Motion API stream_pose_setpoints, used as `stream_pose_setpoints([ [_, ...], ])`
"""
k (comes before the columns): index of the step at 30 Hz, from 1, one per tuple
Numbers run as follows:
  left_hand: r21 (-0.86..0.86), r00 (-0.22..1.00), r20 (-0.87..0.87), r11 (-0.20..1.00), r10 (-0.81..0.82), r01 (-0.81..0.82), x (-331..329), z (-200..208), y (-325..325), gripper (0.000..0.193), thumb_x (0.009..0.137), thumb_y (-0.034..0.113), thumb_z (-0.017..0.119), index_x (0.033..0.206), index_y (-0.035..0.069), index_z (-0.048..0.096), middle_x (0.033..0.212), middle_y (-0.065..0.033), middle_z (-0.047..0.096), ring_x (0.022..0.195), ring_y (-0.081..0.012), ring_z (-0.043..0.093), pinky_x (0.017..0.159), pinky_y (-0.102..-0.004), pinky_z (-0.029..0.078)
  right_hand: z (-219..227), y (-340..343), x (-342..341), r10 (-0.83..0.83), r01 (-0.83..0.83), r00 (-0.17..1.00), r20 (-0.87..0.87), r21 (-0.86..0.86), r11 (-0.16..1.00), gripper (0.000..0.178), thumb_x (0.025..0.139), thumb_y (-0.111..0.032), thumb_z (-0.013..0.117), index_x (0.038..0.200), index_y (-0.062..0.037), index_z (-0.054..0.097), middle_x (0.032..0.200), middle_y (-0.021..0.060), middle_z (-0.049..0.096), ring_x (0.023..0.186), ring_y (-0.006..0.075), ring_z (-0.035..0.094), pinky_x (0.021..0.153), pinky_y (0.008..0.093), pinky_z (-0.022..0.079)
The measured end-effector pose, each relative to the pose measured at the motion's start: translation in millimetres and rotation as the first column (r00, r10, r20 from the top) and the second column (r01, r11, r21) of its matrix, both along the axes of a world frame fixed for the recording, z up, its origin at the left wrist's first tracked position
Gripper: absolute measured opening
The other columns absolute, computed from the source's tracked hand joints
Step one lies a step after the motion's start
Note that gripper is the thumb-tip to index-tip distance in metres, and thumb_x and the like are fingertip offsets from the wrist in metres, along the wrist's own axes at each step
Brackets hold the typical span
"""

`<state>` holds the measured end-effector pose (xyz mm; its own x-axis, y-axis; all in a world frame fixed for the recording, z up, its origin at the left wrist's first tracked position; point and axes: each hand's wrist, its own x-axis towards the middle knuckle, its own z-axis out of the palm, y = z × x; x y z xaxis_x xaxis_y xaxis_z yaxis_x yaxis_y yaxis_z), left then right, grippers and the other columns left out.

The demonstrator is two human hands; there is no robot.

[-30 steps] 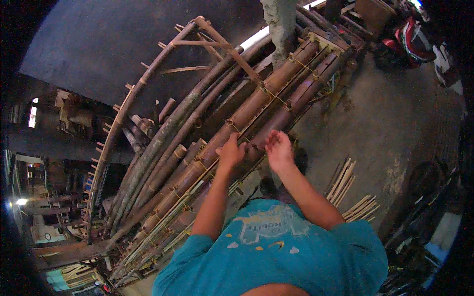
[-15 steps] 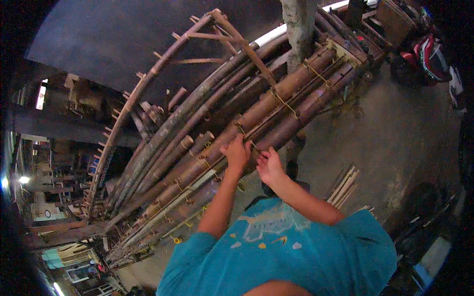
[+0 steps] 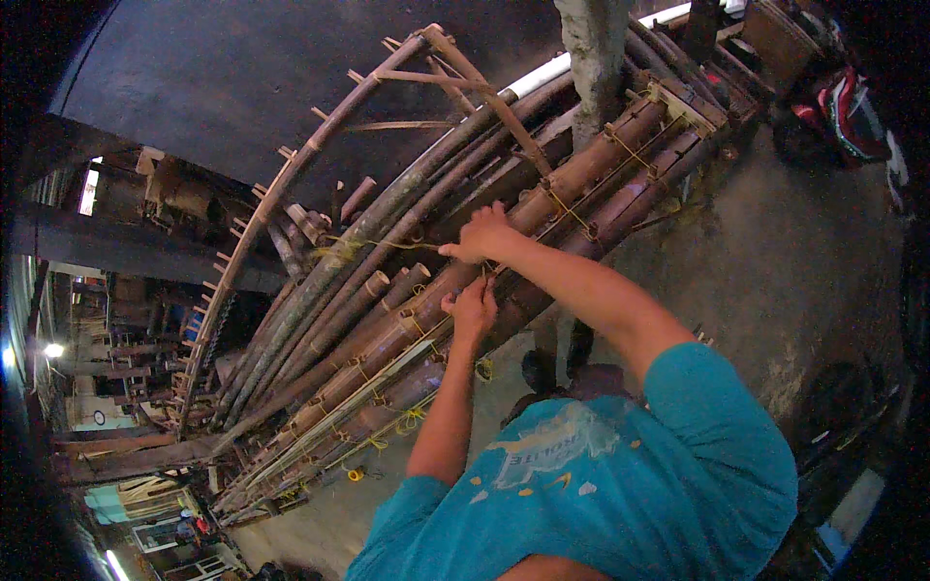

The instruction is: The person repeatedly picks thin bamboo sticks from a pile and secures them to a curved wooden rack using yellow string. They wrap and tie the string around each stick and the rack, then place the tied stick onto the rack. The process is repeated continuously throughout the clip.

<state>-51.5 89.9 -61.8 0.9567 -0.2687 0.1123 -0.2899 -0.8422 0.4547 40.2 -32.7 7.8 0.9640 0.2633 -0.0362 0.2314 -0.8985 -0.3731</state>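
Two thick brown bamboo poles [image 3: 635, 218] run side by side across the middle, lashed together at intervals with yellow cord. My right hand [image 3: 481, 235] is over the upper pole, its fingers closed on a yellow cord [image 3: 387, 244] whose loose end trails left over the poles behind. Just below it, my left hand [image 3: 472, 308] is at a lashing point between the two poles. Its fingers are pinched together, and what they hold is too small to make out. Thin split strips [image 3: 387, 356] lie along the poles toward the lower left.
Behind stand stacked long poles [image 3: 407, 184] and a curved pegged frame [image 3: 334, 116]. A rough grey post [image 3: 593, 68] rises at the far side. A yellow tape-like roll [image 3: 356, 474] is on the floor. A red and black object [image 3: 841, 116] is at the far right.
My right hand has crossed over the left and moved up and left, pulling the yellow cord's end out to the left. My left hand has shifted slightly nearer me.
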Motion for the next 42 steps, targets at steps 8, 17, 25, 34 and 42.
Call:
stream_pose_setpoints([
  [8, -0.164, 0.995, 0.006, 0.982, 0.101, -0.098, 1, -13, 2, 0.021, 0.091, 0.026, 0.046, 0.098, 0.016, 0.063, 0.084, -0.0067, 0.066, 0.084, -0.0235, 0.06, 0.09, -0.0496, 0.023, 21, -45, -107, 0.606, -0.323, 0.772, -0.191, 0.703, 0.633, 0.033, 0.09, -0.031, 0.047, 0.084, -0.0011, 0.06, 0.078, 0.016, 0.063, 0.073, 0.0291, 0.06, 0.071, 0.0395, 0.047],
  [17, -0.547, 0.982, -0.165, 0.82, 0.092, -0.169, 107, 93, -35, 0.026, 0.091, 0.024, 0.048, 0.085, 0.004, 0.064, 0.066, -0.0102, 0.061, 0.058, -0.0187, 0.058, 0.055, -0.0321, 0.045, -84, -35, -193, 0.26, -0.18, 0.965, -0.043, 0.612, 0.77, 0.037, 0.092, -0.028, 0.046, 0.068, -0.0014, 0.054, 0.067, 0.0167, 0.054, 0.069, 0.0338, 0.052, 0.083, 0.0393, 0.043],
  [25, -0.198, 0.999, -0.003, 0.979, -0.051, 0.05, 139, -8, 23, 0.04, 0.09, 0.034, 0.046, 0.111, 0.0, 0.056, 0.101, -0.0244, 0.06, 0.097, -0.0397, 0.057, 0.083, -0.0439, 0.045, -118, -24, -219, 0.145, 0.38, 0.893, -0.425, 0.543, -0.749, 0.039, 0.094, -0.04, 0.043, 0.1, -0.0047, 0.058, 0.089, 0.0054, 0.058, 0.089, 0.0199, 0.055, 0.09, 0.0374, 0.042],
  [34, 0.205, 0.963, -0.226, 0.959, -0.147, 0.194, -5, 25, 191, 0.047, 0.087, 0.034, 0.052, 0.119, -0.001, 0.047, 0.104, -0.024, 0.06, 0.098, -0.0383, 0.057, 0.09, -0.0391, 0.041, -98, 151, -243, 0.532, 0.627, 0.681, -0.504, 0.025, -0.779, 0.037, 0.089, -0.038, 0.048, 0.099, -0.0027, 0.055, 0.091, 0.007, 0.059, 0.09, 0.0202, 0.057, 0.081, 0.0342, 0.046],
  [42, -0.643, 0.997, -0.058, 0.766, -0.046, -0.002, -35, -71, 195, 0.031, 0.087, 0.028, 0.051, 0.108, 0.005, 0.054, 0.092, -0.0187, 0.062, 0.091, -0.0355, 0.059, 0.085, -0.0428, 0.038, 38, 224, -110, 0.135, -0.131, 0.99, 0.034, 0.554, 0.822, 0.03, 0.091, -0.029, 0.041, 0.088, -0.0066, 0.061, 0.081, 0.0112, 0.061, 0.081, 0.0215, 0.059, 0.076, 0.0359, 0.047],
])
